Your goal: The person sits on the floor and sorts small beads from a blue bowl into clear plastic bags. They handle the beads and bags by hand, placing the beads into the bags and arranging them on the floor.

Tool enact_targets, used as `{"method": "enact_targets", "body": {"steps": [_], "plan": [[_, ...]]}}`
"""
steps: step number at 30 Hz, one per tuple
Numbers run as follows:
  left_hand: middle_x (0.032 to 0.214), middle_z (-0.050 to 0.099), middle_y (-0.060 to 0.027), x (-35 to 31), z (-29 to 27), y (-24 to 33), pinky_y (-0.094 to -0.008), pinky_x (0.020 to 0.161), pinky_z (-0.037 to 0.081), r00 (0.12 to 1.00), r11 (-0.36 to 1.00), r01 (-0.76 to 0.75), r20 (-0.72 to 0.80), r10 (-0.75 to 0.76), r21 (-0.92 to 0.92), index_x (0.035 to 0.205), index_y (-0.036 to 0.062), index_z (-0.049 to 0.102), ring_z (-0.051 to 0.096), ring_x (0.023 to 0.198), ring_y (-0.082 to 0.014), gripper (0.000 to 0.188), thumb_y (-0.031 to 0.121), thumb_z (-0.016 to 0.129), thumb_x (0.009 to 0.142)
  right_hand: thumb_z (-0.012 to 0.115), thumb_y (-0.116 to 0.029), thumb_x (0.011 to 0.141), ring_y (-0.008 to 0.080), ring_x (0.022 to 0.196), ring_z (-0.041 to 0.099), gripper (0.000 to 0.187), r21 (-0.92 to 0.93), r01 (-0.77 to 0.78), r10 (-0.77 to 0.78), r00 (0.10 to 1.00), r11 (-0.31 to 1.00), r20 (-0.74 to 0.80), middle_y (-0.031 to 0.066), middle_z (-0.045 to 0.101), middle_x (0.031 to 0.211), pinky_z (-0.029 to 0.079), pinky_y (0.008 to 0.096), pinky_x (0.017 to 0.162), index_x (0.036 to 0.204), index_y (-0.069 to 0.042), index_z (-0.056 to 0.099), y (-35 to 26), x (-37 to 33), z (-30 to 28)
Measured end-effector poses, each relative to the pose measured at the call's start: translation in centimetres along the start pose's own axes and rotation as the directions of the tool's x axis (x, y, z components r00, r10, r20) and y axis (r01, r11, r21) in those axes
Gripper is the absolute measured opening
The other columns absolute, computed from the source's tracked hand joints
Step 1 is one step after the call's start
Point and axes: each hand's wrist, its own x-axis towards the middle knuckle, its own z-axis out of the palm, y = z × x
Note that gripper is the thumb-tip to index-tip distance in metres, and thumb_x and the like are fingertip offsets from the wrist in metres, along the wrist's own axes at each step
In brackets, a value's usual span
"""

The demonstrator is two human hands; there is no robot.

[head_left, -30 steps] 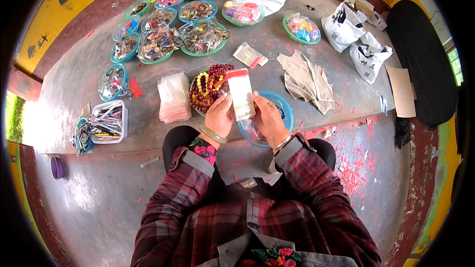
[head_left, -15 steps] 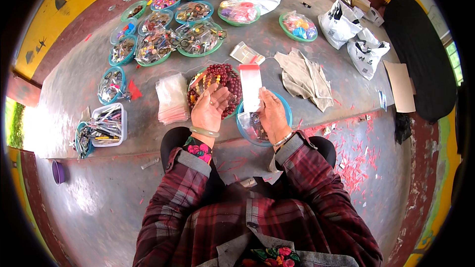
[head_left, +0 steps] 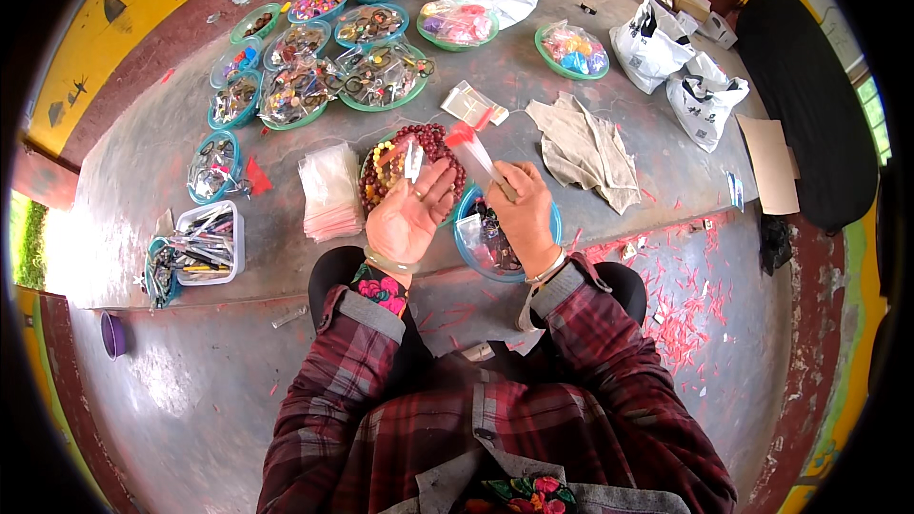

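My right hand [head_left: 524, 209] pinches the lower end of a clear zip bag [head_left: 480, 157] with a red top strip, which now tilts up and to the left. Palm up, my left hand [head_left: 404, 227] has its fingers spread. A small white piece [head_left: 413, 160] shows just beyond its fingertips; whether they touch it I cannot tell. Behind the left hand sits a basket of dark red bead strings [head_left: 438, 141], with some yellow beads [head_left: 386, 167]. Partly under my right hand stands a blue basin [head_left: 556, 228] holding small packaged items. Left of my left hand lies a stack of clear bags [head_left: 329, 192].
Several baskets of small goods [head_left: 300, 90] cover the far left. A pen box [head_left: 238, 238] stands at left. A beige cloth [head_left: 586, 152] and white plastic bags [head_left: 705, 100] lie to the right. Red scraps [head_left: 681, 314] litter the lower floor beyond the ledge.
The bag in my right hand has gone from upright and facing me to tilted left and narrower. My left hand has lowered slightly and its fingers have turned to the right.
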Motion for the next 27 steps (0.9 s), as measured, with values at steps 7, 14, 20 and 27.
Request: {"method": "enact_targets", "body": {"steps": [7,14,20,27], "plan": [[0.12,0.047,-0.0107,-0.4,2.4,-0.2,-0.0388,0.096,0.034,0.996,0.998,-0.054,0.069,0.051,0.04,0.123,-0.0007,0.041,0.043,0.114,-0.0233,0.048,0.021,0.053,0.082,0.058,-0.011,0.068,0.0169,0.08,0.052,0.026,-0.494,0.583,-0.563,0.799,0.645,0.209,0.0002,0.051,0.086,0.04,0.0311,0.069,0.094,-0.007,0.062,-1.3,0.0,-0.8],[0.111,0.054,-0.0095,0.1,-0.4,-0.3,-0.0404,0.095,0.035,0.988,0.994,-0.088,-0.12,0.094,0.06,0.122,0.0006,0.043,0.046,0.111,-0.0249,0.046,0.02,0.053,0.082,0.064,-0.012,0.066,0.0214,0.098,0.05,0.035,-0.278,0.62,-0.539,0.78,0.734,0.319,0.0035,0.053,0.1,0.041,0.0322,0.078,0.1,-0.009,0.059,-2.7,0.1,-1.2],[0.119,0.049,-0.0096,0.0,0.2,0.0,-0.0481,0.094,0.034,0.989,0.992,-0.125,-0.081,0.127,0.031,0.128,0.0047,0.038,0.042,0.115,-0.0259,0.051,0.019,0.053,0.081,0.068,-0.016,0.071,0.0215,0.096,0.053,0.045,0.129,-0.061,0.031,0.974,0.99,0.224,0.0091,0.055,0.106,0.043,0.032,0.08,0.112,-0.005,0.053,-0.6,1.0,-1.3],[0.118,0.049,-0.0093,-0.1,1.3,-0.1,-0.0415,0.097,0.032,0.991,0.99,-0.137,0.018,0.136,0.017,0.126,0.0057,0.039,0.043,0.114,-0.0241,0.048,0.017,0.052,0.082,0.063,-0.01,0.079,0.0114,0.072,0.057,0.025,0.551,-0.725,0.374,0.687,0.413,0.623,0.006,0.062,0.086,0.045,0.0239,0.065,0.1,0.002,0.058,1.6,0.6,-1.1]]}}
